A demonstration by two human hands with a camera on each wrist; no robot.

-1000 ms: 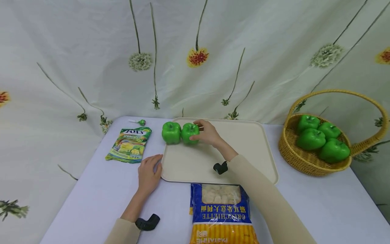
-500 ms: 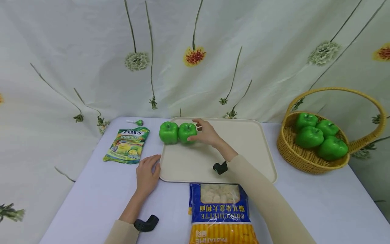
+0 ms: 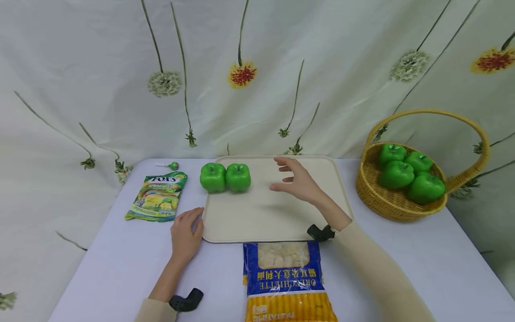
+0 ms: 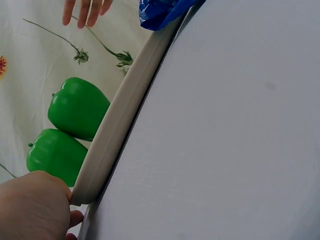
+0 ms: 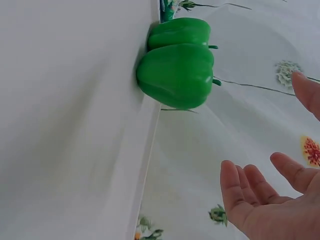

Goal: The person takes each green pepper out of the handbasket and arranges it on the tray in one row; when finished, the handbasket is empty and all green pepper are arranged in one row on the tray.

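Head view, right fingers (image 3: pixel 287 162) apart, left fingers (image 3: pixel 193 215) relaxed, smooth tray (image 3: pixel 257 221), glossy lobed peppers (image 3: pixel 238 179).

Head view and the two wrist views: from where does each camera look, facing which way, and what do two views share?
Head: worn on the head, facing forward and down at the tray, pepper pair and basket; left hand, right hand and sleeves show.
Left wrist: worn there, facing low past the tray's side; part of the left hand shows lower left, the right hand's fingertips at top.
Right wrist: worn there, facing across the tray; the right hand shows at right.
Both wrist views show the pepper pair and floral cloth.
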